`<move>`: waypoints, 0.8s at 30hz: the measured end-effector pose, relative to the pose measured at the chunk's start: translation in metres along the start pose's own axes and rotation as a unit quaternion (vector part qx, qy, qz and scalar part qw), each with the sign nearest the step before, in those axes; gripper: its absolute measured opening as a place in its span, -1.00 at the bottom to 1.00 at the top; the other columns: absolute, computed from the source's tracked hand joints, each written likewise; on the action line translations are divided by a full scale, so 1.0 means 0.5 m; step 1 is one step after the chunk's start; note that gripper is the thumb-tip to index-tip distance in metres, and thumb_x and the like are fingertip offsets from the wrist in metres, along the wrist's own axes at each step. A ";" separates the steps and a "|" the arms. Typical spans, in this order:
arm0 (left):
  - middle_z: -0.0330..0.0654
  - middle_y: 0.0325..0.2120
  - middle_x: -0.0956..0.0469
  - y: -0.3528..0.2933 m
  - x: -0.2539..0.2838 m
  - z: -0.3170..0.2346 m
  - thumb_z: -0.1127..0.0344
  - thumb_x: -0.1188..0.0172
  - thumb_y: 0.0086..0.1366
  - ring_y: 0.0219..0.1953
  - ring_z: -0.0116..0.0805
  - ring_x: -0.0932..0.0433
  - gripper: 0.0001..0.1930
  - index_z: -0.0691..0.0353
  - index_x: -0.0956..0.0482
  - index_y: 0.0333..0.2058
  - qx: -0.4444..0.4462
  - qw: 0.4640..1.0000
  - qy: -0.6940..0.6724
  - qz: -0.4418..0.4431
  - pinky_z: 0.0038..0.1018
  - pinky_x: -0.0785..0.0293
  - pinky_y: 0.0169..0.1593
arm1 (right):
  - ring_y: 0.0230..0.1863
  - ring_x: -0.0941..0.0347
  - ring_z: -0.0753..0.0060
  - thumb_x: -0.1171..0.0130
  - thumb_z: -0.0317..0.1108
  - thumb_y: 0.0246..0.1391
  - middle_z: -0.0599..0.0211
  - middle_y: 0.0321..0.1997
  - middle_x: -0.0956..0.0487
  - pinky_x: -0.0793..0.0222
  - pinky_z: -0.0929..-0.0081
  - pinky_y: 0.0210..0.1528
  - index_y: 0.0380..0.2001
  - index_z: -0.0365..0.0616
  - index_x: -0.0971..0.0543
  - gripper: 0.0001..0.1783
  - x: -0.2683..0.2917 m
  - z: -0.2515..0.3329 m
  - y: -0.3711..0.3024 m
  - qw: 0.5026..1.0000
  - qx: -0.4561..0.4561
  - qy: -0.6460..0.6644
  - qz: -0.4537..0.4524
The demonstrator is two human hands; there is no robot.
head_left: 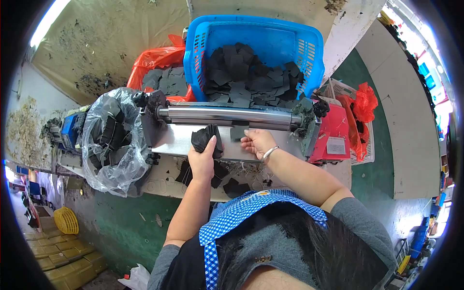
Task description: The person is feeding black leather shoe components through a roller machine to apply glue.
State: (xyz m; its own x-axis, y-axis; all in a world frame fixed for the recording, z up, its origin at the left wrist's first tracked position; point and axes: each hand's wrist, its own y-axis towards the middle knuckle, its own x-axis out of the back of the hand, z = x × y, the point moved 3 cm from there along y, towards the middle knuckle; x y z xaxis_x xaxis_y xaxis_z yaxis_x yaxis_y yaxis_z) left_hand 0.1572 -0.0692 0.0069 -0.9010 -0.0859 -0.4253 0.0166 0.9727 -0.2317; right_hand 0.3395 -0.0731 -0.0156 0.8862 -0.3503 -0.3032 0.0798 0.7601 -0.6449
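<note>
My left hand (202,162) is closed round a thick stack of black flat pieces (205,140), its thumb along the right side. Just to the right, my right hand (261,143) pinches a single black square piece (237,134) between thumb and fingers. That piece lies over a shiny metal plate (169,140), its far edge close to the steel rollers (227,114) of a machine. Whether the rollers grip it, I cannot tell. More black pieces (236,188) are scattered on the bench below the plate.
Behind the rollers stands a blue plastic basket (251,24) heaped with black pieces. A red bag (157,57) sits beside it, and a clear plastic bag (123,176) of black pieces is at left. A red machine housing (333,128) and a white crate (367,152) stand at right.
</note>
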 end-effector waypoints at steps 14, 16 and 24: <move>-0.22 -0.42 -0.55 0.006 0.015 0.001 0.40 -0.24 0.14 -0.45 -0.51 -0.49 -0.81 0.35 -0.53 -0.30 -0.035 0.998 0.027 -0.039 -0.55 -0.44 -0.37 | -0.59 -0.49 0.52 -0.12 -0.26 0.10 0.25 -0.50 -0.55 -0.42 0.60 -0.58 -0.45 -0.28 -0.47 -0.74 -0.013 -0.002 -0.015 1.000 0.020 0.007 -0.014; -0.24 -0.43 -0.54 -0.004 0.014 0.017 0.38 -0.26 0.12 -0.42 -0.54 -0.47 -0.78 0.36 -0.53 -0.28 -0.049 0.991 0.113 -0.055 -0.56 -0.43 -0.32 | -0.60 -0.49 0.55 -0.14 -0.27 0.08 0.28 -0.53 -0.55 -0.39 0.67 -0.57 -0.37 -0.26 -0.47 -0.76 -0.051 -0.001 -0.049 0.981 0.113 -0.148 0.058; -0.18 -0.48 -0.54 -0.009 0.008 -0.010 0.42 -0.16 0.20 -0.56 -0.40 -0.53 -0.88 0.36 -0.51 -0.34 -0.006 0.999 -0.024 -0.041 -0.50 -0.48 -0.44 | -0.61 -0.49 0.50 -0.07 -0.29 0.13 0.27 -0.52 -0.54 -0.40 0.63 -0.58 -0.45 -0.28 -0.46 -0.76 -0.011 -0.010 -0.019 0.996 -0.006 -0.084 0.033</move>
State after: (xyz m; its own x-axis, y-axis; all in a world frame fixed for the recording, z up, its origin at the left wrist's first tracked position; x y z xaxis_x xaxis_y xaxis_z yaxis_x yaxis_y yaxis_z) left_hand 0.1515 -0.0730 0.0107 -0.8772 -0.1751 -0.4471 -0.0616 0.9645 -0.2569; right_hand 0.3313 -0.0813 -0.0111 0.9532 -0.2032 -0.2240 0.0149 0.7712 -0.6364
